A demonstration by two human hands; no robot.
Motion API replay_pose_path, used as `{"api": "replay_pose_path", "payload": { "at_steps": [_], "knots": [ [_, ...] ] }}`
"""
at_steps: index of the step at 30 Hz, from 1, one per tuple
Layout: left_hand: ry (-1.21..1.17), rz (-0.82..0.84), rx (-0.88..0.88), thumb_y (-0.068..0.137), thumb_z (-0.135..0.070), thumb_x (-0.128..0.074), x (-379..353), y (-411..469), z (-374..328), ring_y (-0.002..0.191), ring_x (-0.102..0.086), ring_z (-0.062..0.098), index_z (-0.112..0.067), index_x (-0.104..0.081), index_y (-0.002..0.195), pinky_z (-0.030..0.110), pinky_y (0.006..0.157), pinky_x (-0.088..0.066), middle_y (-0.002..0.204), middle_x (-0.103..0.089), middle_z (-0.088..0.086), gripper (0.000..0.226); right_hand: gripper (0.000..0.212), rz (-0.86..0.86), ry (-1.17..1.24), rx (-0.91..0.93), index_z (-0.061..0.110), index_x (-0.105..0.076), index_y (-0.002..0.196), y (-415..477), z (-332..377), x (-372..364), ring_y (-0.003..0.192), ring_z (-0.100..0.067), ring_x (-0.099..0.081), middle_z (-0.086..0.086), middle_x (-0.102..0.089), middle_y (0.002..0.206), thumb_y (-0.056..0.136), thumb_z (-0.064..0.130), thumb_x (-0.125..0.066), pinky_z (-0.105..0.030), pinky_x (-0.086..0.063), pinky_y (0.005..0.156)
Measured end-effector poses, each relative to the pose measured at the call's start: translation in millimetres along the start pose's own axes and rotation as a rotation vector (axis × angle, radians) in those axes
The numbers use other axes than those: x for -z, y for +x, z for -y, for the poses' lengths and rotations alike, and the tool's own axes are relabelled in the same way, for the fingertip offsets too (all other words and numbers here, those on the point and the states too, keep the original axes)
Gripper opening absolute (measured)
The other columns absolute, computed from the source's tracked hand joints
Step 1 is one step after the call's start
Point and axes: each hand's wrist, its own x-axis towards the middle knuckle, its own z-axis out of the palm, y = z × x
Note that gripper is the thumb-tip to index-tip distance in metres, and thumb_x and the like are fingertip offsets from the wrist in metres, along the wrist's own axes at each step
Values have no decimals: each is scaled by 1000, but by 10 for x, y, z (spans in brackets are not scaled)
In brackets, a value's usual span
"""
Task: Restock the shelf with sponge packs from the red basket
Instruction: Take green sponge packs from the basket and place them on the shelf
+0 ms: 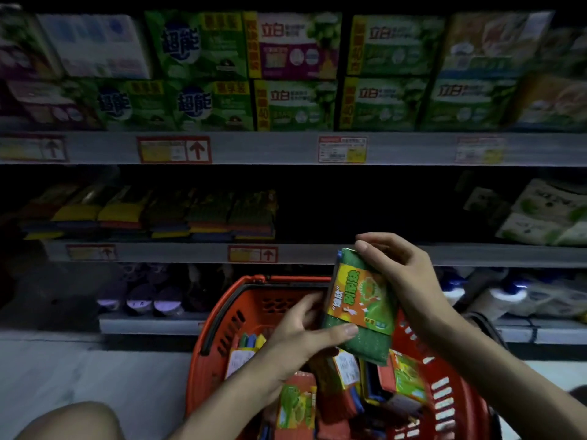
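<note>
1. Sponge pack [360, 304]: held tilted between both hands, above the red basket [219, 325].
2. Left hand [301, 331]: thumb and fingers pinch its lower edge.
3. Right hand [403, 274]: fingers curled round its upper edge.

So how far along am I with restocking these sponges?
Partly done. Stacked sponge packs fill the middle shelf's left; a dark gap remains beside them. Your left hand and right hand hold one green pack above the red basket, which still holds several loose packs.
</note>
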Motion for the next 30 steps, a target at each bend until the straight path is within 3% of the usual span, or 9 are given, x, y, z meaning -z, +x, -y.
{"api": "replay_pose_path", "payload": {
  "at_steps": [2,6,13,16,21,24,26,28,30],
  "knots": [
    [-47,-29,-29,57,-51,-93,-15,31,6,120,-67,13,-37,-61,132,38,106,-52,130,-70,-4,82,27,16,6,-7,26,-75,111,9,16,43,108,-18,-71,3,-75,112,88,41,-75,-32,-58,87],
    [-84,-128,-78,55,-49,-90,16,115,-23,112,-71,15,-30,-60,130,34,101,-52,121,-75,-2,83,34,50,27,-114,36,-74,115,49,4,201,118,-17,-67,8,-73,121,86,52,-69,-48,-50,103],
    [-199,-269,-87,65,-42,-88,52,178,-49,110,-73,19,-27,-61,130,52,107,-49,117,-77,0,72,64,172,73,-307,32,-55,140,-44,-138,142,106,-24,-74,-3,-72,122,82,41,-82,-53,-58,95],
    [-265,-297,-107,79,-37,-85,22,197,-77,111,-72,22,-22,-65,129,49,103,-53,118,-76,4,56,77,163,21,-323,34,-50,142,-113,-220,10,99,-23,-75,-7,-69,118,76,29,-89,-44,-63,85],
    [-234,-373,-153,94,-34,-67,16,247,-163,106,-74,15,-23,-70,125,33,88,-57,112,-78,-1,33,51,66,34,-262,24,-59,129,-116,-255,-116,96,-17,-75,-6,-72,111,84,19,-82,-29,-62,80],
    [-117,-396,-179,92,-45,-66,56,284,-205,108,-69,1,-30,-68,129,31,94,-54,115,-76,-14,40,32,7,52,-217,19,-67,118,-34,-265,-131,101,-15,-74,-3,-75,112,88,17,-79,-29,-62,84],
    [-76,-428,-205,89,-44,-72,81,321,-225,110,-67,-1,-26,-65,134,20,91,-52,121,-74,-11,48,28,-35,43,-185,18,-70,114,23,-282,-137,102,-15,-73,0,-76,110,88,16,-79,-32,-61,87],
    [-99,-498,-222,89,-39,-76,99,368,-253,99,-70,-3,-19,-63,128,9,76,-53,117,-74,-6,46,27,-62,-10,-142,18,-71,112,61,-288,-166,99,-10,-72,2,-76,107,87,20,-80,-26,-60,83],
    [-112,-572,-245,88,-37,-78,117,435,-278,92,-71,-2,-14,-63,119,9,72,-54,111,-75,-2,41,28,-83,-38,-110,18,-71,111,95,-292,-220,98,-6,-71,4,-75,106,86,24,-81,-21,-58,82]
  ]
}}
